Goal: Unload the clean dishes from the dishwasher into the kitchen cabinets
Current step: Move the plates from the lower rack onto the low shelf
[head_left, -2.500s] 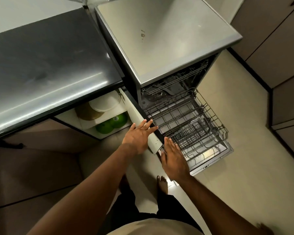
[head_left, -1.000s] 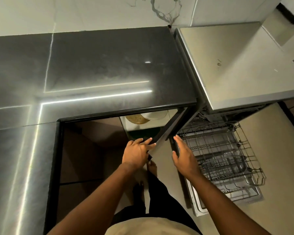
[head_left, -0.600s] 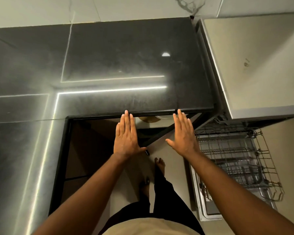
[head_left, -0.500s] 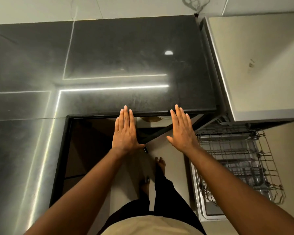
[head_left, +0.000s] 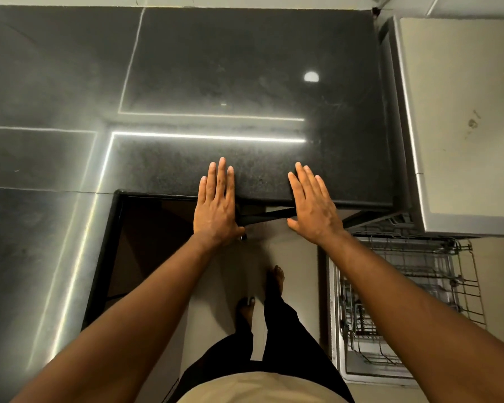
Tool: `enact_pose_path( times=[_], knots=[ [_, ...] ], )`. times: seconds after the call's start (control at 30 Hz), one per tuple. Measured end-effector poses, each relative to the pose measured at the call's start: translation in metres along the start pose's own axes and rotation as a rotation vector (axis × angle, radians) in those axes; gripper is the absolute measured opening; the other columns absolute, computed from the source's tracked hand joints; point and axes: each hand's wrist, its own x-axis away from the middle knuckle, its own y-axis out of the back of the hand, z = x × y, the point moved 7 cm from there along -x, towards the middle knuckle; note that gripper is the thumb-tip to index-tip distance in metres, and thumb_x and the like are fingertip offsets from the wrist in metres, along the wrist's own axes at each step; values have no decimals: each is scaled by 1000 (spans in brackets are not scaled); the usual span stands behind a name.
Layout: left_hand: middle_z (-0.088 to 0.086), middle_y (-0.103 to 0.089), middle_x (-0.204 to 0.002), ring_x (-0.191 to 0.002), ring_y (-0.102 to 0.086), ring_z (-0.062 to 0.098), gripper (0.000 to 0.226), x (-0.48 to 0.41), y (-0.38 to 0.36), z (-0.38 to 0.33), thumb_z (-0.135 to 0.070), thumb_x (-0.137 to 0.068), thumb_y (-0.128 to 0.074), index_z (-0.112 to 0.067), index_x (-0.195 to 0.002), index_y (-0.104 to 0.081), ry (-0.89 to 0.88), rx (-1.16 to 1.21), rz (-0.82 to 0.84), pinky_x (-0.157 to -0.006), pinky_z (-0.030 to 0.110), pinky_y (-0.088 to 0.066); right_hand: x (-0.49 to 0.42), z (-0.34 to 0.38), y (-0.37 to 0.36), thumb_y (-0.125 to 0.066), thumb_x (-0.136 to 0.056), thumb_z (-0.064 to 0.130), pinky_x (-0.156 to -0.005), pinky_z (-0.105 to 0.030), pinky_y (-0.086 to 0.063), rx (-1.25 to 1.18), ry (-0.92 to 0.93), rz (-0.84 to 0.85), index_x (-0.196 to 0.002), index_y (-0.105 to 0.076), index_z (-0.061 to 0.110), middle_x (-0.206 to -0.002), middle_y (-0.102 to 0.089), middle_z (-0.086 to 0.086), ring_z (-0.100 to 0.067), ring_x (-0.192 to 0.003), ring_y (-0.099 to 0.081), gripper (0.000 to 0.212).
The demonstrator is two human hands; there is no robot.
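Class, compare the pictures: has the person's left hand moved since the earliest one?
Yes. The left hand moved forward: earlier it gripped the cabinet door short of the countertop front edge; now its straight fingers reach over that edge.

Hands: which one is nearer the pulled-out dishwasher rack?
The right hand, flat over the edge of the black counter, on the same side as the wire rack. The left hand, equally flat, sits farther from it.

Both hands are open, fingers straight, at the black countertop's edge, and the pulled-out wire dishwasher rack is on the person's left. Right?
No: the head view shows the pulled-out grey wire dishwasher rack on the person's right, not left. The left hand and right hand are open as stated.
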Motion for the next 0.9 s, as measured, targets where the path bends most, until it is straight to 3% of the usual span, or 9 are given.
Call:
enact_pose_path(
  times=[0.17, 0.27, 0.43, 0.63, 0.9],
  knots=[
    [18, 29, -157, -146, 26, 33, 140, -10, -1, 5, -70, -64, -70, -4, -153, 17, 28, 15, -39, -122, 46, 4, -6, 2, -3, -80, -71, 39, -121, -46, -13, 27, -23, -74, -152, -20, 3, -160, -13, -19, -34, -149, -12, 107],
    [9, 17, -163, -150, 17, 29, 131, -18, -8, 7, -65, -67, -71, -13, -155, 11, -18, 30, -36, -123, 46, 2, -10, 6, -5, -81, -69, 38, -119, -49, -18, 70, -59, -88, -150, -24, 3, -158, -20, -21, -36, -147, -19, 104],
    [1, -4, -165, -152, 0, 26, 120, -25, -14, 12, -53, -67, -76, -20, -157, -4, -46, 62, -103, -122, 49, -5, -14, 10, -10, -72, -77, 22, -116, -51, -24, 95, -124, -234, -146, -31, 3, -155, -28, -20, -36, -143, -28, 83],
    [2, -18, -163, -151, -12, 26, 114, -27, -18, 12, -41, -62, -81, -18, -156, -20, -27, 61, -274, -121, 50, -12, -15, 8, -14, -71, -82, 21, -115, -48, -27, 81, -154, -361, -145, -33, 7, -153, -33, -16, -32, -142, -32, 75],
    [-1, -33, -158, -147, -27, 24, 86, -28, -20, 9, -19, -72, -70, -18, -151, -36, 45, 65, -508, -117, 50, -23, -14, 9, -7, -51, -90, 7, -110, -45, -35, 8, -193, -571, -137, -43, 13, -147, -47, -10, -27, -136, -44, 48]
  ],
)
